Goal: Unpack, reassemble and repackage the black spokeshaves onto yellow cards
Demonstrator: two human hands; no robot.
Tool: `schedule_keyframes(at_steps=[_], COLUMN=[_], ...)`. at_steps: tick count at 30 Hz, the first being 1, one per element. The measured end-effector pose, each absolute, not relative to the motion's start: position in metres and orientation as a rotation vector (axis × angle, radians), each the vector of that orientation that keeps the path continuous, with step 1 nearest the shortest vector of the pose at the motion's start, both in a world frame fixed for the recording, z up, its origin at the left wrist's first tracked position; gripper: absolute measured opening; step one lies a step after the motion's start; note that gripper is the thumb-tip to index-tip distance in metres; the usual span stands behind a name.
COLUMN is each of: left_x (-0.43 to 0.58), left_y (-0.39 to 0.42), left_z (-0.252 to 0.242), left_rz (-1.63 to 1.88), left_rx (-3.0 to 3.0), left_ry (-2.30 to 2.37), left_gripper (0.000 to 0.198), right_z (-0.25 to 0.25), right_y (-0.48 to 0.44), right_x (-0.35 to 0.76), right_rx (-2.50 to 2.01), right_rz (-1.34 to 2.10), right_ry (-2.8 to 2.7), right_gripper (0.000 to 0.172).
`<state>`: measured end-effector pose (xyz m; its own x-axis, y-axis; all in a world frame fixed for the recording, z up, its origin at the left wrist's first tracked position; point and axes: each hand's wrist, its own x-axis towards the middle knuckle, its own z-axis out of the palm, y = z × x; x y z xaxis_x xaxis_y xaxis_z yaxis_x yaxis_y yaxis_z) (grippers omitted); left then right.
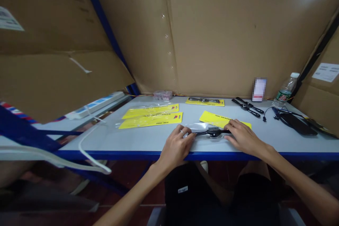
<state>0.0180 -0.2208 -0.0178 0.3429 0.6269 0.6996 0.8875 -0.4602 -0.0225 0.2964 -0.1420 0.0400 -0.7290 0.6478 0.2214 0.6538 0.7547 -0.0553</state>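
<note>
A black spokeshave (214, 132) lies crosswise near the table's front edge, with clear plastic film (197, 126) around it. My left hand (178, 144) is closed on its left handle; a ring shows on one finger. At the other end my right hand (241, 135) grips the right handle, fingers bent over it. Just behind the tool rests a yellow printed card (215, 117), partly covered by my right hand. Two more yellow cards in clear sleeves, one nearer (150, 120) and one farther (150, 110), lie to the left.
At the back is a yellow card (221, 102) with a spokeshave on it. Two loose spokeshaves (246, 107) lie right of it. A phone (259, 90), a bottle (286, 90) and a black pouch-like item (299, 124) occupy the right. A power strip (97, 105) and white cable (82, 144) are left.
</note>
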Motion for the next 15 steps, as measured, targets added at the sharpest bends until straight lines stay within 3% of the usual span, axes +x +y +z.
schedule_keyframes(at_steps=[12, 15], left_x=[0.018, 0.019], left_y=[-0.220, -0.221], left_z=[-0.015, -0.015], left_rz=[-0.777, -0.734], left_rx=[-2.285, -2.251], left_ry=[-1.446, -1.544], left_gripper=[0.011, 0.022], right_z=[0.051, 0.053], right_y=[-0.112, -0.106], right_x=[0.291, 0.292], right_rx=[-0.930, -0.820], right_rz=[0.395, 0.579], right_ry=[-2.803, -2.803], right_gripper=[0.010, 0.013])
